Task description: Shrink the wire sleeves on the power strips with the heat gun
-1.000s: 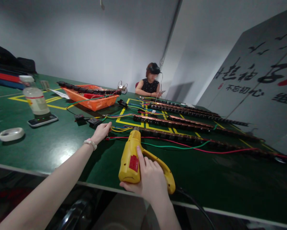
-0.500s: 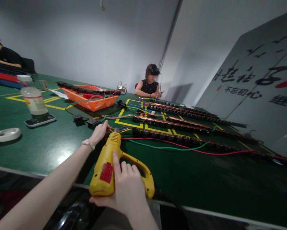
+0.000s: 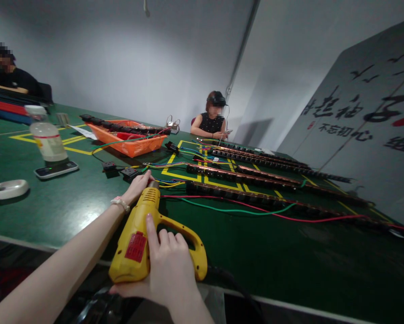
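Observation:
My right hand (image 3: 171,263) grips a yellow heat gun (image 3: 139,229) with a red label. Its index finger lies along the casing and the thumb is beneath the rear end. The metal nozzle (image 3: 155,184) points away from me, close beside my left hand (image 3: 139,186). That hand, with a beaded bracelet (image 3: 120,204) on its wrist, is closed at the ends of thin coloured wires (image 3: 171,182); its fingertips are partly hidden. These wires run right to a long black and copper-coloured strip (image 3: 229,192). A black connector block (image 3: 130,174) sits just beyond my left hand.
An orange basket (image 3: 130,146) holds dark strips. More wired strips (image 3: 269,180) lie across the green table's right side. At left stand a bottle (image 3: 49,139), a phone-like device (image 3: 56,170) and a white oval object (image 3: 9,189). Two people sit at the table's far side.
The heat gun and my right hand have shifted left, bringing the nozzle closer to my left hand. My left hand has moved slightly left and stays closed.

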`<state>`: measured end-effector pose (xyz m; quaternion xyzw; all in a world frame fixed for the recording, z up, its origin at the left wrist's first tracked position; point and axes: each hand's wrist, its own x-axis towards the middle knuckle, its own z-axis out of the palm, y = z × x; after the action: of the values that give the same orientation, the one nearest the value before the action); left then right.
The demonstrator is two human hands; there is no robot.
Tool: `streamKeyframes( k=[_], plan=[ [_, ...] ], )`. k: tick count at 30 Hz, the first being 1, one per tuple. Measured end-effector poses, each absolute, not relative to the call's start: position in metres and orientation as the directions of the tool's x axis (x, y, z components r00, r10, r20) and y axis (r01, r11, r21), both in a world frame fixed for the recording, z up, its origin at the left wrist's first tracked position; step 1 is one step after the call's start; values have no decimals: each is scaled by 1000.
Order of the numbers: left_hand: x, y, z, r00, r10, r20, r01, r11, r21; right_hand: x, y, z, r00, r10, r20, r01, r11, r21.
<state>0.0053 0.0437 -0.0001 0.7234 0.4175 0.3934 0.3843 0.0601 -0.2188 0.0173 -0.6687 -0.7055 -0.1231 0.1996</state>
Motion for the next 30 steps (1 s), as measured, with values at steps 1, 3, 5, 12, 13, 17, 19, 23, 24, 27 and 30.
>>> streamKeyframes(
  k=[1, 3, 5, 12, 13, 17, 19, 23, 24, 27, 30],
  plan=[
    [6, 43, 0, 338, 906, 256, 293, -360, 886, 63, -220, 19, -26, 901, 434, 991, 79, -106],
    [7, 41, 0, 326, 909, 260, 265, -352, 898, 70, -223, 22, -19, 914, 404, 988, 78, -130],
    [8, 38, 0, 315, 918, 241, 240, -322, 916, 78, -227, 26, 0, 930, 369, 987, 60, -152],
    [3, 31, 9, 216, 955, 202, 562, -291, 774, 106, -242, 37, 108, 955, 274, 981, -58, -185],
    [1, 30, 12, 206, 958, 199, 620, -285, 731, 110, -244, 37, 125, 952, 279, 980, -75, -185],
    [-2, 24, 22, 193, 967, 165, 751, -254, 609, 121, -248, 35, 182, 921, 345, 978, -135, -156],
    [-3, 22, 25, 197, 969, 148, 784, -246, 571, 123, -250, 33, 196, 907, 372, 978, -153, -142],
    [-3, 22, 24, 204, 968, 146, 808, -250, 533, 121, -251, 32, 191, 892, 410, 981, -163, -103],
    [-3, 22, 23, 208, 967, 146, 808, -254, 532, 119, -251, 32, 191, 886, 423, 981, -168, -93],
    [-3, 22, 21, 202, 967, 156, 795, -255, 550, 113, -251, 31, 198, 872, 447, 980, -188, -66],
    [-2, 23, 20, 188, 966, 178, 779, -257, 572, 104, -248, 30, 203, 873, 444, 978, -199, -57]
  ],
)
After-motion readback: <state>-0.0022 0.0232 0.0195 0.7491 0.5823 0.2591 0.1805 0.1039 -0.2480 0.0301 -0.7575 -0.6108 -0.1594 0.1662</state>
